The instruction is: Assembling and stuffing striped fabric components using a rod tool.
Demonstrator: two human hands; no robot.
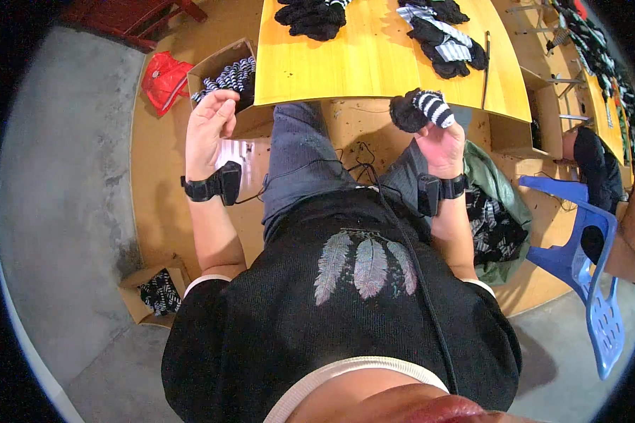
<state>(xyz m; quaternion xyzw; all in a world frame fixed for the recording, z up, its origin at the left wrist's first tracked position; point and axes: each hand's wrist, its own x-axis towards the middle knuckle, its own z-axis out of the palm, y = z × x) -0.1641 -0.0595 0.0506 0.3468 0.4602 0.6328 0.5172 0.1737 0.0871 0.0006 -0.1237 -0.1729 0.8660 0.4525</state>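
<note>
In my right hand (442, 146) is a bunched black knit piece with black-and-white stripes (434, 108), held up just off the front edge of the yellow table (346, 67). Whether it is a glove or a sock I cannot make out. My left hand (214, 120) is raised with loosely bent fingers, and nothing shows in it. Beyond that hand stands a cardboard box (222, 56) with striped knit pieces (234, 76) in it. Black knit pieces (314, 20) lie in a pile at the table's far left. Another pile, black with grey-and-white stripes (444, 49), lies at the right.
A thin dark rod (486, 70) lies near the table's right edge. A red plastic bag (166, 81) is on the floor at left. To my right are a green sack (497, 187) with patterned fabric and a blue plastic chair (578, 247). Another person's arm (628, 247) shows far right.
</note>
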